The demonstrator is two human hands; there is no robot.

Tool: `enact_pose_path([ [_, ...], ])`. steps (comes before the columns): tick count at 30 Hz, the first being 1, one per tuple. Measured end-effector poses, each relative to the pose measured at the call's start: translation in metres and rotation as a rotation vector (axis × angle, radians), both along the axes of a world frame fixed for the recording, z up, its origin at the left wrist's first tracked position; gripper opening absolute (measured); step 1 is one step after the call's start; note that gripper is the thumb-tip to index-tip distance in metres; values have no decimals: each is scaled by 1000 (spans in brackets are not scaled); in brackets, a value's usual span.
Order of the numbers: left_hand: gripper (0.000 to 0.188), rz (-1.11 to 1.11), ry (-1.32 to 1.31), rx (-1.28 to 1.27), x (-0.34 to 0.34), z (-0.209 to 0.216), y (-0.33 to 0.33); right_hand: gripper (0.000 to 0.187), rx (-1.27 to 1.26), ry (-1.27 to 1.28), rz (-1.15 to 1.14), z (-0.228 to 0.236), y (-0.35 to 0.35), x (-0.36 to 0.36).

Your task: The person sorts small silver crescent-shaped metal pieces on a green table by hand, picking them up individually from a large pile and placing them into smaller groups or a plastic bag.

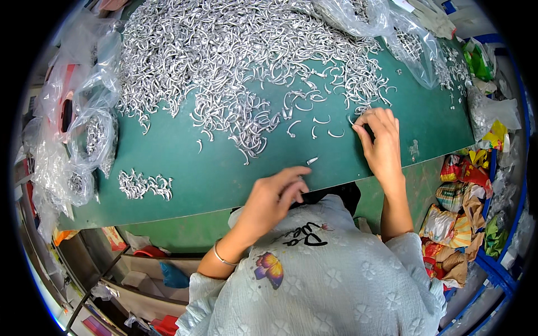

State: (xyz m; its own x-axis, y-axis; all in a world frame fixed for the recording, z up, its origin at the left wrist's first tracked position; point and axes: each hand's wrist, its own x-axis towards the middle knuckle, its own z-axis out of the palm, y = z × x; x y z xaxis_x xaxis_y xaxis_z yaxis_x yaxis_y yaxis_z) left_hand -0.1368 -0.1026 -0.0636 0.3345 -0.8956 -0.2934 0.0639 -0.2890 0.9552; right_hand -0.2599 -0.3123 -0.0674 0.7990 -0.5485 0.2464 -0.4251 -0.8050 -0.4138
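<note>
A big heap of small curved silver metal pieces (224, 50) covers the far half of the green tabletop (185, 151). At the heap's near right edge, my right hand (382, 134) pinches one curved silver metal piece (351, 120) between thumb and fingertips. My left hand (272, 196) hovers by the table's near edge, fingers loosely bent and apart, with nothing visible in them. Just beyond its fingertips lies a single silver piece (312, 160). Several loose curved pieces (322, 120) are scattered between the heap and my hands.
A small separate pile of silver pieces (144, 185) sits at the near left. Clear plastic bags (101, 120) with silver pieces crowd the left edge; another plastic bag (414, 47) lies at the far right. Colourful packets (454, 218) fill a blue rack on the right.
</note>
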Motion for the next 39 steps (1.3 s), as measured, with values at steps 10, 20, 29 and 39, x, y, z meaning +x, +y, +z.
enact_pose_path([
  [10, 19, 134, -401, -114, -8, -6, -10, 14, -13, 0, 236, -7, 10, 38],
  [20, 25, 227, -576, -118, -2, -10, 9, 11, 37, -4, 334, -16, 19, 58],
  [29, 27, 256, -715, -128, 0, -16, 15, 14, 241, -179, 257, -10, 24, 56],
  [39, 24, 278, -769, -37, 1, -16, 28, 15, 92, -87, 297, 3, 40, 53],
])
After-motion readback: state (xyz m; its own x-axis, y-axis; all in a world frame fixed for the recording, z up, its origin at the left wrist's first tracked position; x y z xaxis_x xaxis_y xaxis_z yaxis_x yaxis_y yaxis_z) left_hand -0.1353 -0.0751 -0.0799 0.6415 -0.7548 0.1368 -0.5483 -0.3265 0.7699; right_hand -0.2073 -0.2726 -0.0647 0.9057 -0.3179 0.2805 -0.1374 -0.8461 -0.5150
